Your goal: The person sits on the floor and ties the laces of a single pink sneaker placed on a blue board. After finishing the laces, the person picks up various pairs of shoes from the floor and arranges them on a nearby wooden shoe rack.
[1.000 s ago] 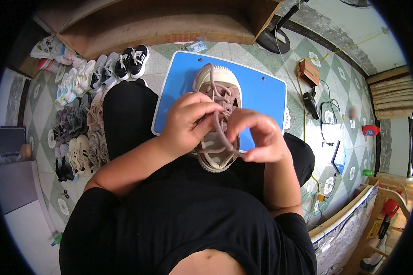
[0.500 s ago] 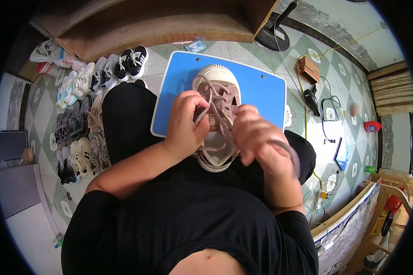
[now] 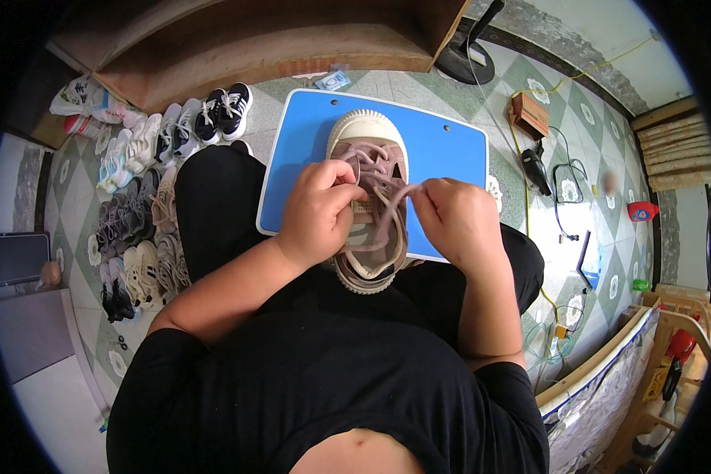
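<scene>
A pinkish-brown sneaker (image 3: 366,130) with a cream toe and sole rests on a blue board (image 3: 444,162) with a white rim, its toe pointing away from me. My left hand (image 3: 320,209) is closed in a pinch at the left side of the lacing, on a lace. On the right, my right hand (image 3: 458,217) pinches the other part of the mauve shoelace (image 3: 399,196), which runs from its fingertips back over the shoe's tongue. Both hands hide some of the lacing and the shoe's sides.
Rows of sneakers (image 3: 146,272) stand on the tiled floor at left. A wooden cabinet (image 3: 268,43) is at the back. To the right lie a small brown box (image 3: 529,116), a black hair dryer (image 3: 536,168) and cables; a wooden frame (image 3: 600,363) stands nearer.
My right hand, blurred over the shoe earlier, has moved out to the right with the lace drawn between its fingers. The left hand has stayed near the lacing.
</scene>
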`<state>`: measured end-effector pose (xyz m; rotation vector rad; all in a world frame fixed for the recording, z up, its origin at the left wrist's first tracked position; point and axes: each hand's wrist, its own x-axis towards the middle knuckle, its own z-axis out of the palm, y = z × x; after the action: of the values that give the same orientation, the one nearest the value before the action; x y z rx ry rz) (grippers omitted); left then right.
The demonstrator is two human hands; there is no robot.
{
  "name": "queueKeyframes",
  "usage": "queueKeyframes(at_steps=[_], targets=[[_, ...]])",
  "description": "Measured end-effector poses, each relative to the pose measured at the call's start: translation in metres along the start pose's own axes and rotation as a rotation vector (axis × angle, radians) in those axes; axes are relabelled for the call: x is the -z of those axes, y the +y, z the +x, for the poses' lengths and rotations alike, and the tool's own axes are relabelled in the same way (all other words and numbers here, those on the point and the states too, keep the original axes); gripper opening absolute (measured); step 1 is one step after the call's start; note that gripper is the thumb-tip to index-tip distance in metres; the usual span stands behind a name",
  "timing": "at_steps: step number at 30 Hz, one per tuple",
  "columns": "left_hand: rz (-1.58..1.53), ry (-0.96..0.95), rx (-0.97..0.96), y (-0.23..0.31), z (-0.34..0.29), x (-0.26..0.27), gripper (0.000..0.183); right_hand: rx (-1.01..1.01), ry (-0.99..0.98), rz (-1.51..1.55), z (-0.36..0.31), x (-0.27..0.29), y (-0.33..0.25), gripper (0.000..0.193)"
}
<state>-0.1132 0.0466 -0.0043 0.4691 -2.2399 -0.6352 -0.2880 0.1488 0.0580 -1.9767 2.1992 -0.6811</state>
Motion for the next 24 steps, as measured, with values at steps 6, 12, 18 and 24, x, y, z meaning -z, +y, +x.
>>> queueKeyframes(at_steps=[6,12,18,24], targets=[[0.127,0.033,0.044,0.000,0.000,-0.001,0.015,0.270,-0.166,1.202,-0.012,0.016,0.006,0.024],[0.140,0.014,0.091,-0.002,-0.003,-0.003,0.014,0.582,-0.375,1.181,-0.008,-0.003,-0.010,0.021],[-0.160,0.124,0.007,0.009,0.013,0.016,0.003,0.665,-0.326,0.921,-0.008,-0.002,-0.017,0.020],[0.043,-0.434,-0.132,0.017,0.027,0.019,0.017,0.675,-0.289,0.827,-0.008,-0.005,-0.018,0.012]])
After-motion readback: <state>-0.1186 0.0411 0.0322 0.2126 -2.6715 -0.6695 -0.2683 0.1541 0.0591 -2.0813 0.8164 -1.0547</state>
